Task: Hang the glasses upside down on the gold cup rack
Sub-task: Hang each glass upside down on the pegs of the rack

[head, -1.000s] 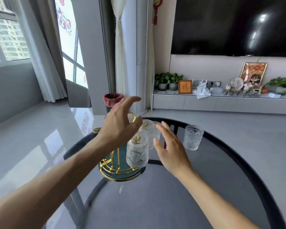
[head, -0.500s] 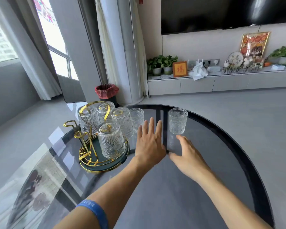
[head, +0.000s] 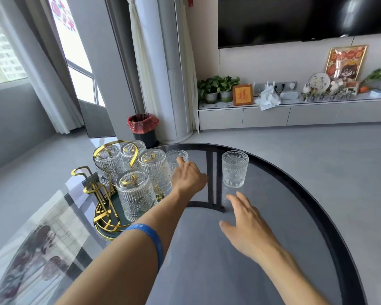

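The gold cup rack (head: 101,208) stands on a dark round tray at the left of the glass table, with several ribbed glasses hung upside down on its arms. One gold arm (head: 82,172) on the left is bare. An upright glass (head: 174,157) stands just right of the rack. My left hand (head: 188,177) reaches to it, fingertips touching its near side, and the glass still rests on the table. A second upright glass (head: 234,169) stands further right. My right hand (head: 244,219) hovers palm down, fingers spread, short of that glass.
The round dark glass table (head: 317,208) has a black rim curving close behind the right glass. A bin with a red liner (head: 143,126) stands on the floor beyond the rack. A low TV cabinet with plants and ornaments runs along the far wall.
My left hand has moved forward and left from the table's middle to the glass beside the rack. My right hand has stayed almost in place, fingers still spread.
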### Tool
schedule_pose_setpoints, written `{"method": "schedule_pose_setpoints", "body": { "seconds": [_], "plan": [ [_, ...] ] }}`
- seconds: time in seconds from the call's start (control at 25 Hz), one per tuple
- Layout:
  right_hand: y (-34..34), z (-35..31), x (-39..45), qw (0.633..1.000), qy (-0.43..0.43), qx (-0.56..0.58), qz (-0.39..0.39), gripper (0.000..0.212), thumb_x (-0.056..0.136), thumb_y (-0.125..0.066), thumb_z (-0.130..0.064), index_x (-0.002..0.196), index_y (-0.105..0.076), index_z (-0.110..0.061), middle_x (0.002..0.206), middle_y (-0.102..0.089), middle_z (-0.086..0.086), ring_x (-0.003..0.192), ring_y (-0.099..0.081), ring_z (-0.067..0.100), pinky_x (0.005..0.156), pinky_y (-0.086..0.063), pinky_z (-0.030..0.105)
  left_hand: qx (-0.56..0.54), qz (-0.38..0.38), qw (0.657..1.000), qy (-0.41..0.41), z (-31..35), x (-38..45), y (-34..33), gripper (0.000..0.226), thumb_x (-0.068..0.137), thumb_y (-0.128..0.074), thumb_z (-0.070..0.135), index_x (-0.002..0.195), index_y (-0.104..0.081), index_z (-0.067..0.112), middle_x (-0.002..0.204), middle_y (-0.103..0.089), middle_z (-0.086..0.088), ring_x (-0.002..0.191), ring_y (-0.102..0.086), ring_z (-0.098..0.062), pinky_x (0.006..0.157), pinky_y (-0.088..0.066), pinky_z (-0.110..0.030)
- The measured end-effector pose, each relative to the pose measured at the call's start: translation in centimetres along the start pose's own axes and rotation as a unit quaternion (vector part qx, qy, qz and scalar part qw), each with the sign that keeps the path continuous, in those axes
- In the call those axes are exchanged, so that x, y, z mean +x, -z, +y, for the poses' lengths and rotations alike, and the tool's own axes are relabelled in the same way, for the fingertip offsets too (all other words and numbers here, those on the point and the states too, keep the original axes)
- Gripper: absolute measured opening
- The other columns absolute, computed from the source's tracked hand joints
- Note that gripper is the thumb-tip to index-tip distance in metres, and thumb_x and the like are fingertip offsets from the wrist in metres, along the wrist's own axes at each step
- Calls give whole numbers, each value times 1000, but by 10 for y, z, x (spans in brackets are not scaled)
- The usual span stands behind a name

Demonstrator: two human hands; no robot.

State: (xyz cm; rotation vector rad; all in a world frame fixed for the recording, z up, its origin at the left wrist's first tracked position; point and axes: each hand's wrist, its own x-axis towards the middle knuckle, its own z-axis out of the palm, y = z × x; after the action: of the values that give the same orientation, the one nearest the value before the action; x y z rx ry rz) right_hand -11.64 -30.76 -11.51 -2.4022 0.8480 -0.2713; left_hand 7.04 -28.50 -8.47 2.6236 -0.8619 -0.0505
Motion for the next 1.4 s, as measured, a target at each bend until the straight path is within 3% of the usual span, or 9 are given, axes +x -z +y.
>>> {"method": "schedule_pose_setpoints", "body": {
  "seconds": [0.16,0.32,0.56,0.64,0.8,1.0,1.12,1.28,1.4],
  "plan": [
    [-5,2,7,999,8,22,29,59,92,-53,-31,146,-31,-21,159,-23,-4,137,-33,24,105,-36,38,-33,2,999,-24,4,-7,0,12,76,-54,8,69,-46,5,111,-44,-13,74,-53,-29,58,-38,-33],
    [-6,2,13,966,-91,228,74,44,90,-58,-28,132,-48,-25,137,-51,0,117,-52,20,91,-42,33,-98,37,992,-65,2,-39,-3,19,74,-57,2,92,-60,-1,115,-52,-14,91,-58,-34,71,-43,-34],
    [0,-21,6,666,-239,703,-65,48,95,-48,-49,123,-58,-12,111,-71,13,95,-71,34,74,-58,46,-291,20,940,-178,-8,-129,23,36,74,-69,19,109,-67,14,110,-54,10,88,-62,-9,77,-52,-26],
    [-1,-38,-1,623,-210,748,-87,54,93,-50,-50,129,-58,-10,106,-72,17,82,-72,31,75,-56,41,-287,45,929,-230,-22,-156,37,33,74,-68,18,107,-67,16,110,-55,10,87,-61,-7,75,-54,-30],
    [8,-79,-17,703,-149,696,-2,43,83,-68,-47,120,-58,-27,128,-57,2,72,-66,32,66,-60,40,94,261,916,-289,-57,-173,67,59,68,-75,21,123,-51,20,137,-51,-13,112,-50,-33,93,-45,-48],
    [18,-140,-42,829,-19,557,50,44,79,-70,-53,115,-62,-28,116,-65,-4,72,-74,13,60,-60,37,213,310,870,-317,-82,-167,111,78,67,-77,26,137,-48,9,145,-48,-12,137,-38,-34,113,-16,-66],
    [16,-175,-47,858,5,513,29,30,84,-61,-55,107,-66,-36,111,-69,-6,93,-71,26,70,-57,39,182,336,876,-293,-106,-160,138,78,62,-80,40,127,-53,6,121,-62,-8,114,-57,-31,116,-16,-59],
    [18,-217,-28,912,143,379,62,25,92,-44,-49,104,-65,-42,104,-68,-17,92,-62,3,78,-48,26,-83,334,928,-144,-156,-149,165,75,62,-78,59,119,-52,19,107,-63,4,99,-59,-17,116,-23,-41],
    [14,-240,10,956,220,181,72,36,100,-38,-33,131,-55,-28,134,-54,-2,107,-54,-1,89,-40,25,-314,277,905,-73,-199,-135,177,68,62,-84,54,116,-49,31,105,-62,14,94,-57,-2,87,-47,-27]
  ]
}}
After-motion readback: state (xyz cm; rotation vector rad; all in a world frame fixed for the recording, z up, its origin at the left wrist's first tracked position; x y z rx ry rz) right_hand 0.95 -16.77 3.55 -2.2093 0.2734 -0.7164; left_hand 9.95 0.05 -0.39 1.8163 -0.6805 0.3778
